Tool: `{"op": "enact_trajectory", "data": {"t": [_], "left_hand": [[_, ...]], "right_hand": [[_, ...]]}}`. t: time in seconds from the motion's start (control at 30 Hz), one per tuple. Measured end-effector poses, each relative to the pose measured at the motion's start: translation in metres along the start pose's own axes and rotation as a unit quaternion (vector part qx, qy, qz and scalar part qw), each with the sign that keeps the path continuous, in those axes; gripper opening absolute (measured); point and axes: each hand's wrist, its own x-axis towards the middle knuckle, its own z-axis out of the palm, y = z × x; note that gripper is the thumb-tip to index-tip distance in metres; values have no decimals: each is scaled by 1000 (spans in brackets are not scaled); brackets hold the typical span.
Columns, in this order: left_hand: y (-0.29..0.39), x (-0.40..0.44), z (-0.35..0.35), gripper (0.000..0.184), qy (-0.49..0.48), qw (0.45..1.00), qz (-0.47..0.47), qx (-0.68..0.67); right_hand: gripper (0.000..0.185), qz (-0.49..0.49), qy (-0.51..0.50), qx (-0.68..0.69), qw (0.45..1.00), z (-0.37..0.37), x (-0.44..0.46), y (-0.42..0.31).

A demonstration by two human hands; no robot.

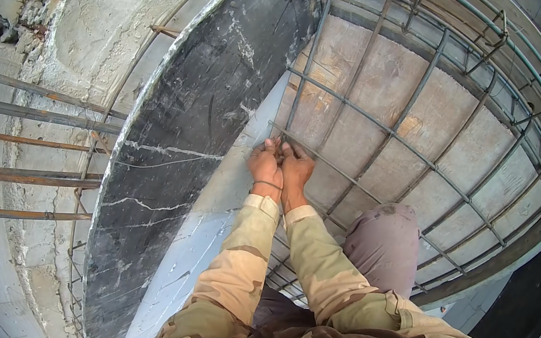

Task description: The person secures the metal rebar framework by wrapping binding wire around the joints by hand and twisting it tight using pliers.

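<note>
Both my hands meet at the left edge of a steel rebar grid point(393, 132), near the end of one bar. My left hand point(266, 168) has its fingers closed at the bar, with a thin dark band round the wrist. Right beside it, my right hand point(297, 174) is closed too, its fingertips near those of the left. What the fingertips pinch is too small and hidden to make out. Under the grid lie pale brown boards point(368, 65). A dark, scratched panel point(183, 101) stands just left of my hands.
Rusty bars point(27, 177) stick out at the left, before rough concrete point(105, 14). A denser rebar cage point(503, 36) curves along the upper right. My knee point(384, 244) rests over the grid, right of my forearms. A dark sheet point(521, 301) lies at the lower right.
</note>
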Motion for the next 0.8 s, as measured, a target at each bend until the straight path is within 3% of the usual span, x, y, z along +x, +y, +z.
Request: {"op": "enact_trajectory", "data": {"t": [0.07,0.2,0.3,0.37,0.43,0.5,0.53,0.6,0.63,0.7,0.73,0.8], "left_hand": [[0,0,2,26,-1,999,33,31],[3,-11,-3,14,-2,987,129,97],[19,-31,3,16,-51,975,148,160],[29,-29,11,15,-67,974,131,171],[39,-31,23,15,-86,974,112,180],[49,-34,37,19,-86,860,160,477],[50,-33,39,19,-85,865,159,469],[49,-30,40,25,-146,786,240,551],[47,-26,38,25,-142,794,240,540],[36,-14,28,29,-179,896,229,335],[23,-5,23,29,-175,901,228,324],[0,9,17,38,-49,843,371,387]], "right_hand": [[24,-54,108,-152,981,-1,2,9],[25,-75,89,-137,984,4,-4,-9],[25,-18,34,-144,989,4,-9,-5],[24,-139,27,-124,982,5,-11,1],[24,-122,19,-141,982,0,-13,1],[24,-111,6,-161,981,-4,-12,-6],[26,-94,-14,-175,980,-6,-17,-15],[28,-83,-40,-201,975,-7,-31,-33],[28,-103,-36,-249,962,-6,-38,-43],[27,-129,-35,-308,942,-13,-41,-49],[27,-178,-38,-348,920,-20,-37,-47],[27,-231,-44,-394,889,-27,-37,-57]]}}
